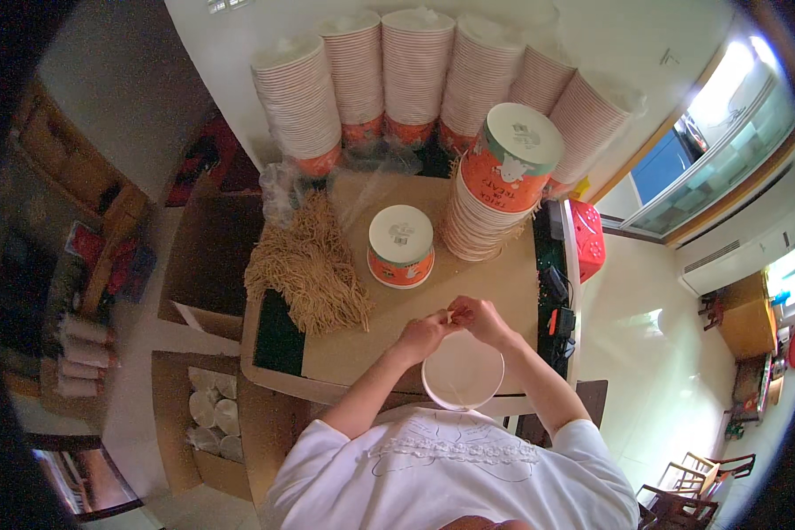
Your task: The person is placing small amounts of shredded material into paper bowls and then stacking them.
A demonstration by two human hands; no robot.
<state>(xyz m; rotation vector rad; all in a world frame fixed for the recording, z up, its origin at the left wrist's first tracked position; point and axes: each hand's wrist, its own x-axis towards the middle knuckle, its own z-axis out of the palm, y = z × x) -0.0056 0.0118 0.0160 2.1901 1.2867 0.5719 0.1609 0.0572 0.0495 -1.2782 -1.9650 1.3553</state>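
Note:
A paper bucket (464, 375), white inside, sits close against my body with its mouth toward me. At its far rim my left hand (423, 337) and my right hand (480, 320) meet, fingers closed in a pinch. A short piece of tan cord (451, 316) shows between the fingertips; the rest of it is hidden by the hands. Beyond them an orange bucket (401, 256) with a green band stands upside down. To its left lies a heap of tan cords (314, 265), spilling over the board.
A stack of buckets (486, 212) with cords hanging from them rises at the right. Tall wrapped stacks of buckets (415, 75) line the wall. A red plastic stool (586, 238) and black devices (558, 322) are at the right edge. Open cardboard boxes (175, 415) stand at the left.

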